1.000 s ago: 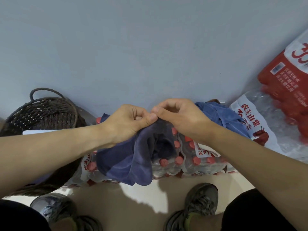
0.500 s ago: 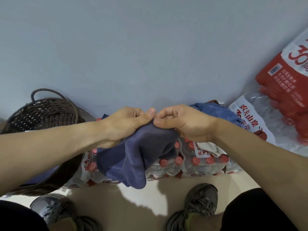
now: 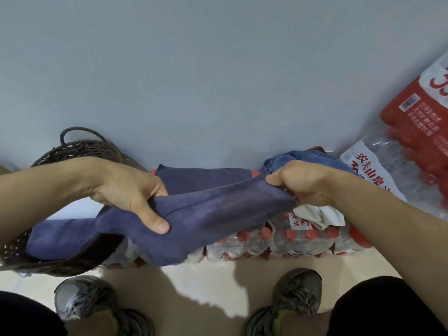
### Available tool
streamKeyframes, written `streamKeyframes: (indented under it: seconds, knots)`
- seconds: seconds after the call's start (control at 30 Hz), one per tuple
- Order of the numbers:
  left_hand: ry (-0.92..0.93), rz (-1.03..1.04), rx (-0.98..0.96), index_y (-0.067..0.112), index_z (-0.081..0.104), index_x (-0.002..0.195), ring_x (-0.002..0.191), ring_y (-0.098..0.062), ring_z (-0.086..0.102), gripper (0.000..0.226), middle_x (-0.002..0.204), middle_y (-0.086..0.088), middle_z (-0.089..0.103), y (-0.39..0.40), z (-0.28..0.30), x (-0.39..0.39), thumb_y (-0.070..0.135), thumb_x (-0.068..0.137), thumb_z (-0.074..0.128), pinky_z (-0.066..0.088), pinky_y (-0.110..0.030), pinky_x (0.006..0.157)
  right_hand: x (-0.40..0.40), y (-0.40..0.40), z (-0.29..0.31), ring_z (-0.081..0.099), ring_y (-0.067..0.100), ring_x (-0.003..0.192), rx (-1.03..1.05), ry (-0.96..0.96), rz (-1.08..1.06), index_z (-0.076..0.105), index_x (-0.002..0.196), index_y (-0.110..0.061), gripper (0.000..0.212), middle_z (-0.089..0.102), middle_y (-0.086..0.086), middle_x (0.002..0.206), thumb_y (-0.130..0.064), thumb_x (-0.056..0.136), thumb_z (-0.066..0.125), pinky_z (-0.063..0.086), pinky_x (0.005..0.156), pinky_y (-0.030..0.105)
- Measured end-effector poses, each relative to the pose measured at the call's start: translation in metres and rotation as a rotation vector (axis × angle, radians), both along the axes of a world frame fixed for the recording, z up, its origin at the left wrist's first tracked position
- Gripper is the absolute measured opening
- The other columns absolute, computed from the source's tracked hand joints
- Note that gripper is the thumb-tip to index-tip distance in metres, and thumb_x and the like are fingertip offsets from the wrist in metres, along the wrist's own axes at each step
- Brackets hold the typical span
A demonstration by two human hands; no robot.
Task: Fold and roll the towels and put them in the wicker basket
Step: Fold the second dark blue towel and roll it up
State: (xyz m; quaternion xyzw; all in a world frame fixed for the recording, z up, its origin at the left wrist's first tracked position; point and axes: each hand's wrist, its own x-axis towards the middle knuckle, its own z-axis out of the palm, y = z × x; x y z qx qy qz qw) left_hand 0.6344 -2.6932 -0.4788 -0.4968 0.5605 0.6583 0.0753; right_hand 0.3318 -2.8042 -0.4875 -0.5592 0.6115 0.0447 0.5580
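Behind your hands stands a plain grey-blue wall [image 3: 218, 69], smooth and without marks. Below your hands lies a pale floor [image 3: 206, 282] with your shadow on it. To the right of your right hand [image 3: 305, 183] are stacked packs of bottled water [image 3: 412, 146] in shiny plastic film, one red, one clear with red letters; the frame cuts them off. Under both hands lies another pack of bottles with red caps [image 3: 278, 238], and you use it as a working surface. Behind and under your left hand [image 3: 126, 190] stands the dark wicker basket [image 3: 84, 146], round, woven, with a loop handle; your left forearm hides a big part of it. A purple towel [image 3: 55, 236] lies in it, but I cannot tell if it is rolled.

You hold the purple towel you fold [image 3: 213, 214] stretched between the hands. Your left hand pinches its left part with the thumb on top; your right hand grips its right end in curled fingers. The cloth is soft and matte, and a corner hangs down over the bottles. Behind your right hand lies a blue towel [image 3: 303, 158], crumpled, and under it a small white cloth [image 3: 320, 214]. Your grey shoes [image 3: 298, 289] are below, partly cut off.
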Motion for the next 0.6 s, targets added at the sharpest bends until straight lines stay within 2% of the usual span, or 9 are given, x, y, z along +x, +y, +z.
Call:
streamKeyframes:
  seconds: [0.07,0.17,0.2,0.23,0.3,0.37,0.47,0.53,0.6]
  knots:
    - [-0.024,-0.027,0.016,0.013,0.077,0.082,0.086,-0.024,0.07,0.017,0.087,-0.01,0.074,0.0,0.001,0.013,0.029,0.079,0.079,0.054,-0.034,0.083,-0.009,-0.001,-0.002,0.06,0.023,0.077,0.086,0.077,0.093,0.064,0.105,-0.002,0.023,0.063,0.014,0.089,-0.017,0.102,0.048,0.053,0.065,0.033]
    - [-0.029,-0.116,0.085,0.022,0.075,0.073,0.066,-0.01,0.063,0.015,0.07,0.006,0.069,-0.004,0.004,0.028,0.031,0.084,0.074,0.047,-0.023,0.062,-0.019,-0.003,-0.005,0.062,0.022,0.077,0.17,0.167,0.178,0.064,0.116,0.004,0.03,0.065,0.014,0.093,-0.018,0.102,0.05,0.053,0.061,0.03]
    - [-0.021,-0.14,0.12,0.023,0.075,0.072,0.064,-0.008,0.061,0.016,0.068,0.009,0.068,-0.005,0.006,0.032,0.03,0.086,0.072,0.046,-0.023,0.062,-0.021,-0.003,-0.006,0.062,0.021,0.078,0.194,0.19,0.208,0.064,0.117,0.004,0.031,0.065,0.014,0.093,-0.019,0.101,0.051,0.052,0.062,0.029]
    - [-0.002,-0.147,0.148,0.023,0.076,0.075,0.068,-0.009,0.064,0.015,0.072,0.008,0.07,-0.006,0.006,0.036,0.027,0.089,0.069,0.049,-0.025,0.067,-0.022,-0.004,-0.006,0.061,0.022,0.081,0.224,0.201,0.242,0.065,0.118,0.004,0.03,0.065,0.014,0.095,-0.018,0.1,0.053,0.051,0.065,0.03]
    - [0.063,-0.099,0.173,0.017,0.078,0.088,0.087,-0.017,0.068,0.016,0.089,-0.002,0.074,-0.006,0.003,0.044,0.016,0.094,0.063,0.05,-0.034,0.087,-0.023,-0.005,-0.006,0.058,0.025,0.089,0.284,0.21,0.31,0.067,0.115,0.005,0.028,0.064,0.016,0.097,-0.014,0.097,0.056,0.049,0.077,0.036]
    - [0.144,0.035,0.184,0.005,0.073,0.103,0.099,-0.024,0.067,0.016,0.103,-0.013,0.072,-0.008,-0.003,0.049,0.007,0.095,0.06,0.05,-0.037,0.094,-0.023,-0.005,-0.007,0.059,0.027,0.091,0.311,0.2,0.332,0.069,0.108,0.004,0.024,0.065,0.016,0.097,-0.012,0.095,0.057,0.049,0.084,0.039]
    - [0.099,0.33,0.118,-0.004,0.065,0.116,0.103,-0.03,0.068,0.029,0.115,-0.022,0.068,-0.015,-0.016,0.051,0.009,0.09,0.066,0.057,-0.036,0.083,-0.02,-0.005,-0.015,0.062,0.026,0.086,0.247,0.139,0.262,0.068,0.107,0.002,0.025,0.065,0.015,0.095,-0.015,0.099,0.05,0.052,0.078,0.038]
    - [0.01,0.516,0.028,-0.001,0.069,0.111,0.097,-0.028,0.068,0.028,0.11,-0.017,0.07,-0.02,-0.027,0.051,0.013,0.087,0.067,0.059,-0.03,0.07,-0.018,-0.008,-0.022,0.056,0.022,0.075,0.159,0.1,0.183,0.065,0.099,-0.003,0.022,0.058,0.015,0.089,-0.014,0.1,0.046,0.05,0.071,0.036]
    - [-0.062,0.688,-0.061,0.002,0.071,0.101,0.087,-0.022,0.067,0.016,0.098,-0.012,0.071,-0.026,-0.039,0.05,0.012,0.092,0.063,0.057,-0.027,0.061,-0.015,-0.012,-0.031,0.045,0.02,0.066,0.064,0.031,0.062,0.058,0.093,-0.008,0.015,0.049,0.013,0.081,-0.013,0.1,0.046,0.042,0.068,0.037]
